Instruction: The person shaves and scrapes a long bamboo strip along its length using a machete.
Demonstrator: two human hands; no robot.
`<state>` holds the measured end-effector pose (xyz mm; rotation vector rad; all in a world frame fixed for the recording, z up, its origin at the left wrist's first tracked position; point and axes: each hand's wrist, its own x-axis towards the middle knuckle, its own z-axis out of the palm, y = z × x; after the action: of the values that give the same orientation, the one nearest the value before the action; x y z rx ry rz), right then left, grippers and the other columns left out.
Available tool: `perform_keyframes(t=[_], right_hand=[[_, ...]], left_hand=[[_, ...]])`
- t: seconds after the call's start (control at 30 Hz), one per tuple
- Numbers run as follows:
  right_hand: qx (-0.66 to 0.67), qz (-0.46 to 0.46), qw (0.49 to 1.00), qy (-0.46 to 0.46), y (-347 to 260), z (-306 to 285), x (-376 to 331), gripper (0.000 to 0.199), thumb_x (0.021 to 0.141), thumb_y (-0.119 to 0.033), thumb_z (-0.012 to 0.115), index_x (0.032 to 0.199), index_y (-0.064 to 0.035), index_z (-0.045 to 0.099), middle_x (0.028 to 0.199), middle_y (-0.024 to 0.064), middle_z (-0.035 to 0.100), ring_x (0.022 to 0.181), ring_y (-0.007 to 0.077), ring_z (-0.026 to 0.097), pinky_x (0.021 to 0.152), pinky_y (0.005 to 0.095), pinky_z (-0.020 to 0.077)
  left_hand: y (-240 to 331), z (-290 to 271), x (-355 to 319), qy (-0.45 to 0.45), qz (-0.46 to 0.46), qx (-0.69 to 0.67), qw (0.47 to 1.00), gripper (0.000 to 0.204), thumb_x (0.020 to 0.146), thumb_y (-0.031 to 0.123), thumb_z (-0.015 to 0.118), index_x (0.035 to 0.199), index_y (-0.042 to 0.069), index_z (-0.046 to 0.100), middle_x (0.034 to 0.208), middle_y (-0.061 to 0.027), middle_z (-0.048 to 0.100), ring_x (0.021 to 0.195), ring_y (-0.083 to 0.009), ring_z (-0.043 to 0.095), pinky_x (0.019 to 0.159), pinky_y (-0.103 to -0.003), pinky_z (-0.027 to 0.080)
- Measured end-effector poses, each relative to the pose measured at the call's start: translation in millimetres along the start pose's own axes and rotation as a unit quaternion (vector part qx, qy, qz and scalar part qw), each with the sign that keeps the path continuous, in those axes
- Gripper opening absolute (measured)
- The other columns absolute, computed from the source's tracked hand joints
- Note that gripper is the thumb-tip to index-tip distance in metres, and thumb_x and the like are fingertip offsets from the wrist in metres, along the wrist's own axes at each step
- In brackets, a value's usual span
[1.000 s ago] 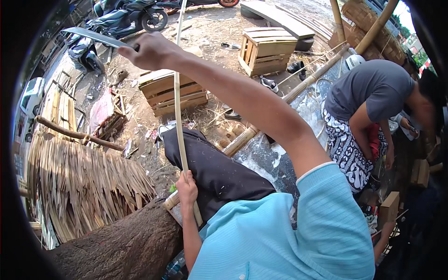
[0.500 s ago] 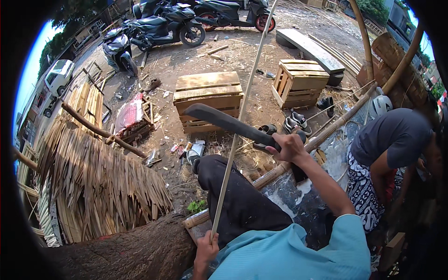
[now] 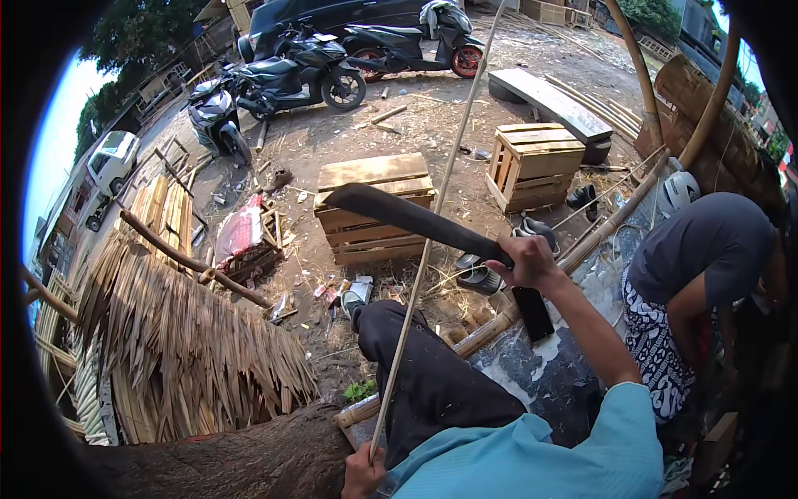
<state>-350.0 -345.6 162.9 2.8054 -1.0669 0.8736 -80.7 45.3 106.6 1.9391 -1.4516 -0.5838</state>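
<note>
My right hand (image 3: 525, 263) grips the handle of a long dark machete (image 3: 399, 212), its blade pointing left and slightly up, close to a thin bamboo strip (image 3: 432, 233). The strip stands nearly upright from the bottom of the view to the top. My left hand (image 3: 364, 472) holds its lower end near my lap. I wear a light blue shirt and dark trousers, with one leg stretched forward.
A person in a grey shirt (image 3: 706, 249) crouches at the right. Two wooden crates (image 3: 378, 208) (image 3: 532, 162) stand on the dirt ahead, parked scooters (image 3: 291, 71) beyond. Dried palm thatch (image 3: 174, 349) lies at the left, a thick trunk (image 3: 224, 461) below, bamboo poles (image 3: 615, 220) at the right.
My right arm came down from raised high at the upper left to mid-height by the strip. The view tilted up. My left hand stays on the strip.
</note>
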Motion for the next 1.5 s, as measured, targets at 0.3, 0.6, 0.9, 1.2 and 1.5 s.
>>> perform_keyframes(t=[0.3,0.6,0.9,1.2,1.5], right_hand=[[0.095,-0.07,0.993,0.0,-20,-11,-16,0.041,0.08,-0.046,0.06,0.073,-0.0068,0.051,0.053,0.0096,0.052,0.048,0.0291,0.057,0.045,0.0388,0.0451],[0.054,0.054,0.997,0.032,11,-25,14,0.04,0.081,-0.042,0.061,0.074,-0.0047,0.049,0.053,0.0127,0.055,0.052,0.0325,0.059,0.047,0.0406,0.046],[-0.002,-0.166,0.983,-0.079,-44,-39,-10,0.045,0.075,-0.052,0.061,0.074,-0.0082,0.05,0.056,0.0094,0.056,0.051,0.0285,0.06,0.046,0.039,0.048],[-0.087,0.184,0.953,0.223,93,-69,10,0.046,0.087,-0.049,0.049,0.071,-0.0051,0.05,0.05,0.0129,0.053,0.044,0.0294,0.057,0.042,0.0377,0.045],[0.523,0.38,0.706,0.288,40,-126,-16,0.05,0.089,-0.056,0.042,0.069,-0.0103,0.043,0.042,-0.0005,0.037,0.029,0.0101,0.036,0.028,0.0259,0.0296]], left_hand=[[-14,10,2,0.024,0.001,-0.026,0.999,0.018,0.085,0.017,0.057,0.074,0.004,0.052,0.05,-0.0127,0.047,0.045,-0.0285,0.053,0.045,-0.036,0.041],[7,5,18,-0.004,-0.013,-0.045,0.999,0.013,0.086,0.017,0.057,0.085,0.005,0.057,0.057,-0.0144,0.053,0.053,-0.0309,0.059,0.047,-0.038,0.044],[5,4,16,0.002,-0.003,-0.017,1.0,0.013,0.086,0.017,0.058,0.087,0.004,0.055,0.057,-0.0178,0.052,0.055,-0.0371,0.058,0.047,-0.041,0.043],[7,28,-10,0.004,0.025,-0.055,0.998,0.014,0.086,0.017,0.057,0.083,0.003,0.055,0.059,-0.0173,0.053,0.054,-0.0328,0.058,0.048,-0.038,0.042],[43,33,14,-0.002,0.108,-0.149,0.983,0.008,0.086,0.01,0.057,0.084,0.003,0.055,0.051,-0.0113,0.046,0.042,-0.0214,0.049,0.042,-0.033,0.038]])
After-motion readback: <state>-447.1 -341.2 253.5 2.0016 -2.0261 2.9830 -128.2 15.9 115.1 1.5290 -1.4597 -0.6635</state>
